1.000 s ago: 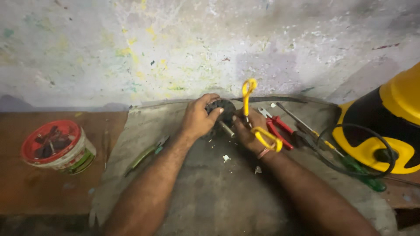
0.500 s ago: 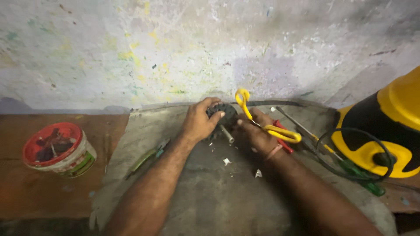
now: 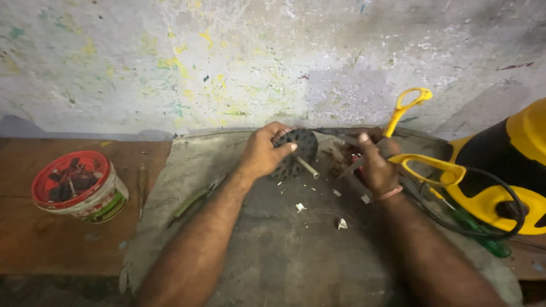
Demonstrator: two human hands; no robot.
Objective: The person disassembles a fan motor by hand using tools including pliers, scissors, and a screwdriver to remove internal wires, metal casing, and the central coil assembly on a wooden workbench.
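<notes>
While the left hand [image 3: 263,152] grips a black perforated disc [image 3: 297,153], the right hand [image 3: 375,162] clasps yellow-handled scissors [image 3: 418,153]

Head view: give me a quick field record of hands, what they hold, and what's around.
left hand: holds black perforated disc with a metal shaft
right hand: holds yellow-handled scissors, blades toward the disc
surface: grey mat with white scraps
left side: red-rimmed tub of small parts
right side: yellow-black machine, black cable, green screwdriver
</notes>
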